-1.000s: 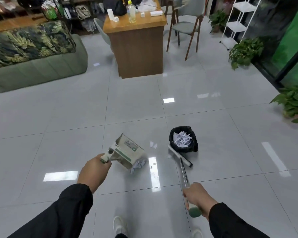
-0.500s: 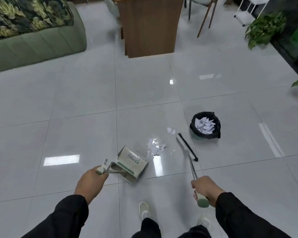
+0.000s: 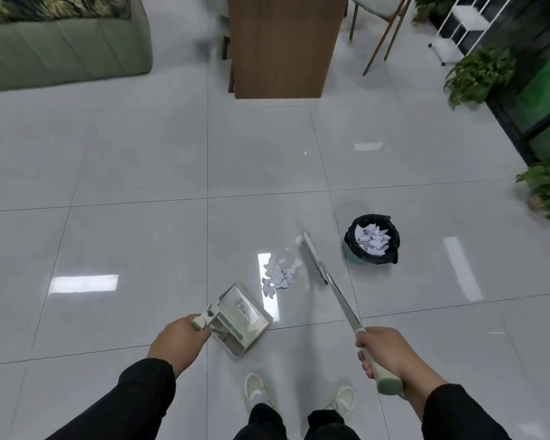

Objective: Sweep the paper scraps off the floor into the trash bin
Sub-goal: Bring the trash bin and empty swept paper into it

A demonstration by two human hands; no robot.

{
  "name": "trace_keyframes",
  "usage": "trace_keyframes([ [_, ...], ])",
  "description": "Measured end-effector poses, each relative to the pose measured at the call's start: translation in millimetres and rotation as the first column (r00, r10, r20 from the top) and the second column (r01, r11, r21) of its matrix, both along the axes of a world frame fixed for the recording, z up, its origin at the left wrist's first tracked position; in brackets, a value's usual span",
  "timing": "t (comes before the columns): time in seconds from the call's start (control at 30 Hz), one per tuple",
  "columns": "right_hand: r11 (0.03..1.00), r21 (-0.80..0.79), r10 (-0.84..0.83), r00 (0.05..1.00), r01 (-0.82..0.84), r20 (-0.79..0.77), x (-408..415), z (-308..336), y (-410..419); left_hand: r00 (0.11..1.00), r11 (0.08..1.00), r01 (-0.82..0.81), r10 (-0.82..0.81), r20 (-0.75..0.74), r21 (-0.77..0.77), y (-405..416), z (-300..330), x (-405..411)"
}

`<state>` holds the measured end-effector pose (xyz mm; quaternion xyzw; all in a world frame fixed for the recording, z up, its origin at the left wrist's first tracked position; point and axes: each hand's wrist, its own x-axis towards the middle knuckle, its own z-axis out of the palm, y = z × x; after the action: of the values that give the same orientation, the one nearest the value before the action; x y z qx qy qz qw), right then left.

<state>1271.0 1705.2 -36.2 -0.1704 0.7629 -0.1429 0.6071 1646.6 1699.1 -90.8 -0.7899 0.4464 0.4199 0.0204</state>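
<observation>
White paper scraps [image 3: 279, 276] lie on the floor [image 3: 140, 173] between dustpan [image 3: 243, 319] and broom [image 3: 315, 258]; trash bin [image 3: 371, 243] stands near. Left grip [image 3: 178, 339] clasps the dustpan handle, right grip [image 3: 386, 355] the broom handle.

scraps [image 3: 279, 275] between dustpan [image 3: 242, 319] and broom [image 3: 315, 258]

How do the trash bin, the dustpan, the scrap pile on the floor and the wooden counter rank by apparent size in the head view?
1. Wooden counter, though cut off at the top.
2. Dustpan and trash bin: too alike to rank, and the dustpan is nearer.
3. Scrap pile.
</observation>
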Motion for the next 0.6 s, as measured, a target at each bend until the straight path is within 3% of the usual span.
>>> trace_keyframes([
  [0.3, 0.991, 0.007, 0.135, 0.986, -0.135, -0.102, -24.1, -79.3, -98.1, 0.995, 0.997, -0.074, 0.073, -0.061, -0.029, -21.8, -32.3, -13.2],
  [0.5, 0.949, 0.110, 0.309, 0.942, -0.297, -0.127, -11.1, -114.1, -100.8, 0.995, 0.996, -0.043, 0.036, -0.094, -0.073, -60.2, -43.6, -45.8],
  [0.6, 0.945, 0.136, 0.309, 0.948, -0.297, -0.073, -0.1, -104.2, -77.0, 0.991, 0.997, -0.045, 0.035, -0.128, -0.071, -77.5, -44.5, -58.4],
])
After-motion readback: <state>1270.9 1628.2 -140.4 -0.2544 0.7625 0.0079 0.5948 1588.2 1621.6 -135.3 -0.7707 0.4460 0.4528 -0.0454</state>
